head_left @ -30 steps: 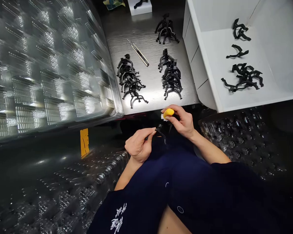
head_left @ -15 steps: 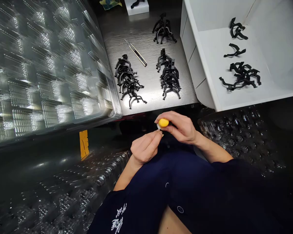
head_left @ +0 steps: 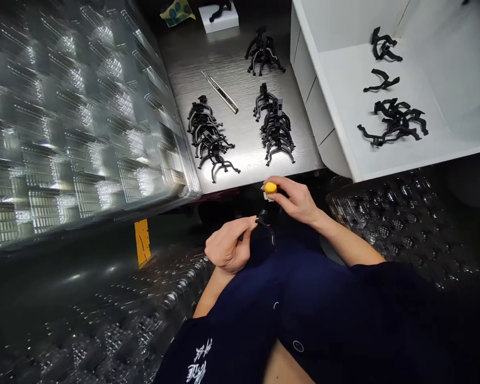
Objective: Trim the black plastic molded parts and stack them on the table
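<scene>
- A tall stack of clear molded trays fills the upper left of the frame
- A dark blue shirt with white lettering covers the lower middle
- A white bin takes up the upper right, with loose black parts lying on its floor
- More clear trays lie in the dark lower left, and another clear tray at the right below the bin
- A metal tabletop shines in the upper middle, between the tall stack and the bin
- The left hand, just below center, pinches narrowly, thumb against finger
- The right hand, a little higher and to the right, also has its fingertips drawn close, around something yellow
- On the tabletop, one row of black clips sits at left, a second row at right, and a cluster above that
- A white block and a patterned packet stand near the top edge
- A slim knife lies slanted above the rows
- The curved black piece hangs from the left fingertips, near frame center
- The yellow piece rests in the right-hand grip, just above and apart from it, a small white part showing underneath
</scene>
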A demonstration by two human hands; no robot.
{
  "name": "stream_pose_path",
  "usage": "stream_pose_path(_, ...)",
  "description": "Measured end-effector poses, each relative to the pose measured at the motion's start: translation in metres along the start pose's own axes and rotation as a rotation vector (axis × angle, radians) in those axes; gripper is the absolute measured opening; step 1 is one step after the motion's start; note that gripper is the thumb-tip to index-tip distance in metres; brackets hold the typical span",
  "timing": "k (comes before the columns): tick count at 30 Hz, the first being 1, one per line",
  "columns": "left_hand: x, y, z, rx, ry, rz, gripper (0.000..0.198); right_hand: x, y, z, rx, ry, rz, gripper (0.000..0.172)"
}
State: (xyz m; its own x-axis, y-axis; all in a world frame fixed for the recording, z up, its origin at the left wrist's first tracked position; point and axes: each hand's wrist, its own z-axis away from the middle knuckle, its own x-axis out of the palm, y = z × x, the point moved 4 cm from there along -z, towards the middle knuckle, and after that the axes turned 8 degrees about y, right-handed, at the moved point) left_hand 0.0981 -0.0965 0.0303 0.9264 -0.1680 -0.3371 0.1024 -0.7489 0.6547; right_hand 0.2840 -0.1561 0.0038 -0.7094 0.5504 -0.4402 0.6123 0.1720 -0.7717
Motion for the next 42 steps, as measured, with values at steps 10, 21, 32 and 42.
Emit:
stream_pose_path(10,0.000,-0.010,0.003,-0.234,0.101,0.131,0.010,-0.003,0.001,-0.002,0.202,0.008,-0.248,0.025)
stream_pose_path(21,0.003,0.005,-0.007,0.034,0.011,-0.037,0.012,-0.002,-0.033,-0.009,-0.114,-0.042,-0.053,0.019)
stream_pose_path(32,0.007,-0.005,-0.003,-0.035,0.000,0.020,0.011,-0.004,-0.016,-0.013,-0.036,-0.030,0.041,0.018)
stream_pose_path(42,0.023,-0.037,0.010,-0.884,0.344,0.388,0.030,0.006,-0.019,-0.001,-0.086,0.260,-0.074,0.023)
